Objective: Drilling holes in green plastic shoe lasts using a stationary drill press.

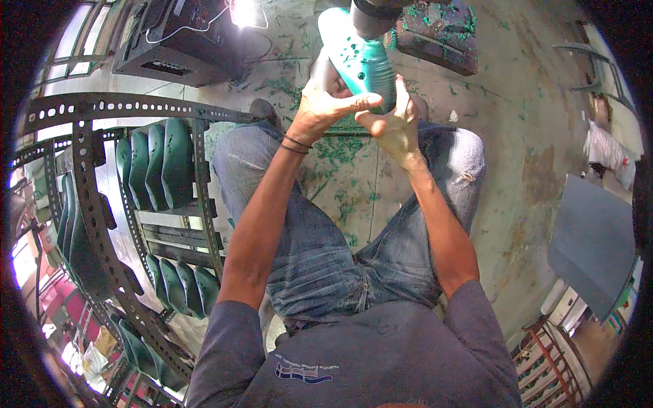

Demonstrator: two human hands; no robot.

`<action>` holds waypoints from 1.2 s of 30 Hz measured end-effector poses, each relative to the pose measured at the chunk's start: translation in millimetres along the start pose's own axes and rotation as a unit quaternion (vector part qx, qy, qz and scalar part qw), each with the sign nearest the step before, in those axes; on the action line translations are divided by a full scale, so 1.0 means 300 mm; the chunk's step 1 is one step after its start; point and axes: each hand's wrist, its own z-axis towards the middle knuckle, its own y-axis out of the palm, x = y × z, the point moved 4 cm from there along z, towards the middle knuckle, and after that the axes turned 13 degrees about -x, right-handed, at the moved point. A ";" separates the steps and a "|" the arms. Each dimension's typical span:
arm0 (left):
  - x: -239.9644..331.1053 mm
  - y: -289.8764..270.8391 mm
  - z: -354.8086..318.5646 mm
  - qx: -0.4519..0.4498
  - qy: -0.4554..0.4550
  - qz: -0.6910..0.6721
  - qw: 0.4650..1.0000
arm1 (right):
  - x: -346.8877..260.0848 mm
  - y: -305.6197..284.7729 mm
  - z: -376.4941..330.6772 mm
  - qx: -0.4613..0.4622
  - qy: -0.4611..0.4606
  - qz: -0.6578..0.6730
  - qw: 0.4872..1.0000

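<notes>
— Hands: my left hand (325,109) wraps the glossy teal moulded plastic piece (359,58), up front above my knees.
— And my right hand (392,126) pinches its lower edge; I'd brace it firmly.

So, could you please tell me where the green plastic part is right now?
In the head view, the green plastic part is at top centre, held between the left hand and the right hand, above the person's knees.

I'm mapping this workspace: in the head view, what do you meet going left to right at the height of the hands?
Perforated metal rack → stacked green moulded pieces → left hand → green plastic part held up → right hand → bare stained floor → white cloth.
</notes>
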 end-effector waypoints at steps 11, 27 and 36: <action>-0.012 -0.019 0.000 0.033 -0.016 0.027 0.999 | -0.109 -0.105 0.028 0.026 0.031 0.209 0.977; -0.008 -0.018 0.004 0.004 0.009 -0.014 1.000 | -0.080 -0.059 0.003 0.071 -0.043 0.041 0.996; 0.013 -0.012 -0.014 0.022 -0.022 0.029 0.999 | -0.121 -0.103 0.007 0.065 0.076 0.146 0.984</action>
